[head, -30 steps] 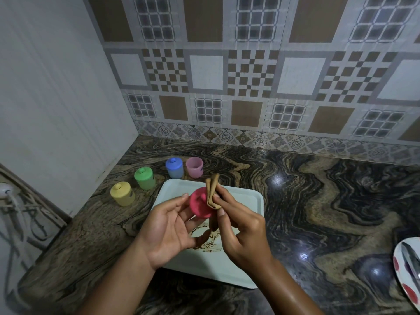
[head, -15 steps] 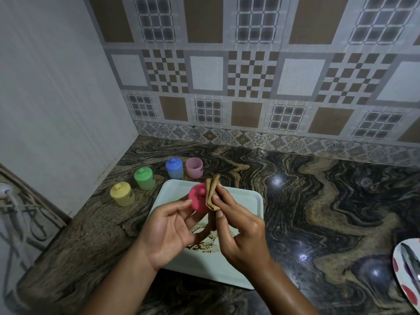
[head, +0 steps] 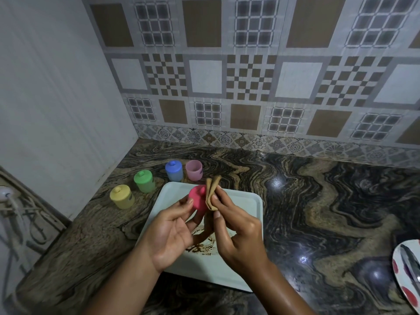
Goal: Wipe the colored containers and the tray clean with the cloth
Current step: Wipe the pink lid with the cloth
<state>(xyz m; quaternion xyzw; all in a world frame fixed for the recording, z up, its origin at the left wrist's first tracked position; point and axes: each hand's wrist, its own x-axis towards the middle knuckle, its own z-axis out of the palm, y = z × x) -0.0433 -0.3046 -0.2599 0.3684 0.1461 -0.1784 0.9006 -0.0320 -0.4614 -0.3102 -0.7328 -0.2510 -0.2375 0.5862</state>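
My left hand (head: 172,233) holds a pink-red lid (head: 197,197) by its fingertips above the white tray (head: 245,201). My right hand (head: 236,230) pinches a folded tan cloth (head: 211,193) and presses it against the lid's right side. Brown smears (head: 200,247) lie on the tray under my hands. Behind the tray stand a yellow container (head: 122,196), a green container (head: 144,180) and a blue container (head: 173,171), each with a lid on. A pink container (head: 193,170) stands open beside the blue one.
The dark marbled counter (head: 318,212) meets a tiled wall at the back and a white wall at the left. A white plate with red dots (head: 406,276) and a utensil sits at the right edge. Cables (head: 13,214) hang at the far left.
The lid has turned a little in my left hand and both hands have shifted slightly, with the cloth still against the lid.
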